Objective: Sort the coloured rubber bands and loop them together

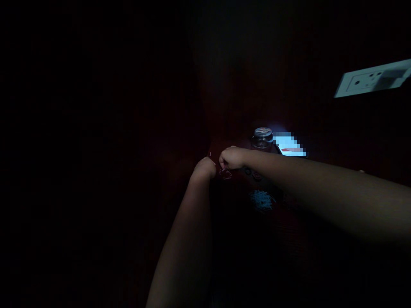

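Note:
My left hand (205,167) is closed, seen from its back, and a tiny pale tip shows just above it; what it holds, if anything, is too dark to name. Close by on the right, my right hand (232,157) points down with its fingers pinched together. Right under those fingertips lies a small cluster of thin pinkish pieces (225,174). Whether one of them is in the pinch cannot be made out. A pile of thin light-blue pieces (262,200) lies nearer to me, below my right forearm.
Behind my right wrist stands a clear jar (262,141) with a printed lid. A lit phone (290,145) lies beside it. Dark roundish items (256,174) sit by my right forearm. On the wall at upper right is a white socket panel (353,84). Deep shadow hides everything else.

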Motion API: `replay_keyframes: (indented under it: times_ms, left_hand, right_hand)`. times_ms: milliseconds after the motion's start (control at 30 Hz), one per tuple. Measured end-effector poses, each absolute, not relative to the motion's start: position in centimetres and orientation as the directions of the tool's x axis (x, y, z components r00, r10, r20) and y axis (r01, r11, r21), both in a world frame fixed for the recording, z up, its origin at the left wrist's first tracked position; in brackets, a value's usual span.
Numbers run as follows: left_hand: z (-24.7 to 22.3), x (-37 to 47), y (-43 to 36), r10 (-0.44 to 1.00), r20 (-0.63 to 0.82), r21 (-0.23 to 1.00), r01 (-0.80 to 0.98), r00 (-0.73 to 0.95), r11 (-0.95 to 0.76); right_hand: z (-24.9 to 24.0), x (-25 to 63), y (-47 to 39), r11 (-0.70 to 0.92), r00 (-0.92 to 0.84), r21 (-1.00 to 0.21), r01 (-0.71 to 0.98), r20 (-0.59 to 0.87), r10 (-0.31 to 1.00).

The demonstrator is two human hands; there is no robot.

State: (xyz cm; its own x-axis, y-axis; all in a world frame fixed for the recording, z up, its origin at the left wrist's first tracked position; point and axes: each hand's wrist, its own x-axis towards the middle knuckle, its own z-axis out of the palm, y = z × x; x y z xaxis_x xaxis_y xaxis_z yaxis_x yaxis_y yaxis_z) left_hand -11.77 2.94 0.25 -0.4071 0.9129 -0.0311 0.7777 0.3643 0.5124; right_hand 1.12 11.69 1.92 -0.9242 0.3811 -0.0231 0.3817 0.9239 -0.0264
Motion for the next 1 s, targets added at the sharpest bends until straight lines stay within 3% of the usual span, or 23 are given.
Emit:
replay_keyframes:
  times_ms: [100,267,433,500,600,733,833,1000]
  left_hand:
    - [1.4,-11.0,2.2,0.909,-0.126,0.434,0.802,-0.397,0.411]
    - [1.8,-10.2,1.7,0.933,-0.152,0.411,0.838,-0.325,0.359]
    - [1.0,-10.5,2.1,0.943,-0.15,0.33,0.884,-0.297,0.331]
    - [0.8,-10.7,2.2,0.94,-0.125,0.326,0.881,-0.318,0.342]
    - [0.9,-10.5,2.2,0.961,0.066,0.469,0.858,-0.268,0.208]
    - [1.3,-8.8,1.9,0.916,0.398,0.712,0.648,-0.058,-0.269]
    - [1.3,-7.0,1.6,0.894,0.448,0.798,0.44,0.024,-0.412]
    - [1.0,-4.5,1.2,0.881,0.469,0.853,0.227,0.063,-0.47]
  right_hand:
    - [1.7,1.2,11.5,0.917,-0.92,-0.077,0.391,-0.002,0.392]
    - [1.8,1.7,10.9,0.9,-0.911,-0.168,0.402,0.02,0.411]
    - [2.5,3.6,11.5,0.834,-0.873,-0.321,0.448,0.042,0.485]
    - [2.9,4.7,11.9,0.776,-0.845,-0.442,0.451,0.069,0.53]
    - [3.4,6.6,12.1,0.607,-0.781,-0.706,0.364,0.124,0.612]
    - [3.8,9.0,10.8,0.398,-0.715,-0.894,0.206,0.14,0.685]
    - [3.8,10.5,9.2,0.274,-0.703,-0.957,0.094,0.13,0.699]
    - [3.7,12.8,7.4,0.052,-0.668,-0.996,-0.075,0.089,0.739]
